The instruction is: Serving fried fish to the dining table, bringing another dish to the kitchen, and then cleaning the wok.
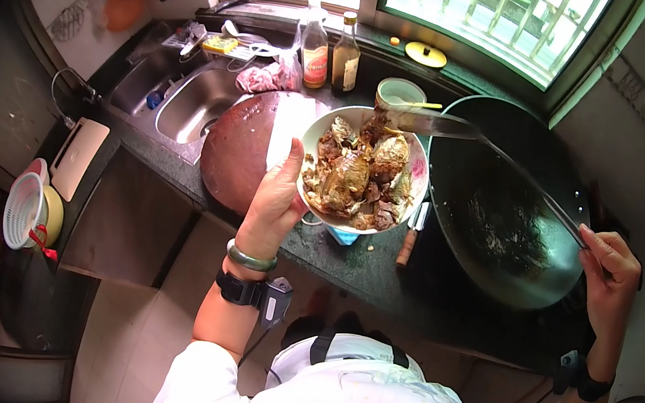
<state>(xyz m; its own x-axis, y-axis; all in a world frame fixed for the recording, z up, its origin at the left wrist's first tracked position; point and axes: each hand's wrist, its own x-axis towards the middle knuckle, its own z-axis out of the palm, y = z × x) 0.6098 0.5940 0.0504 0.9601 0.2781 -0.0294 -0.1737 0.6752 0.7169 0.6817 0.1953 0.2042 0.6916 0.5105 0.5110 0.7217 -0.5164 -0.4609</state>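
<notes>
My left hand [274, 212] grips the left rim of a white bowl [306, 193], thumb up along the edge. Browned, fried fish pieces [347, 177] fill the bowl, which is held above the counter. My right hand [608, 268] holds the end of a long-handled metal wok spatula [520, 162]. Its blade reaches left across the wok to the bowl's far rim, by a dark piece of food. Below the spatula handle, a large black wok [483, 243] sits to the right, with brown residue and an oily sheen inside.
A round chopping board [233, 160] lies left of the bowl, near a steel sink [194, 104]. A wooden-handled knife [409, 243] rests beside the wok. Behind stand two glass bottles [315, 54], bagged meat [263, 78] and a small bowl [400, 91]. A yellow lid [426, 55] is on the sill.
</notes>
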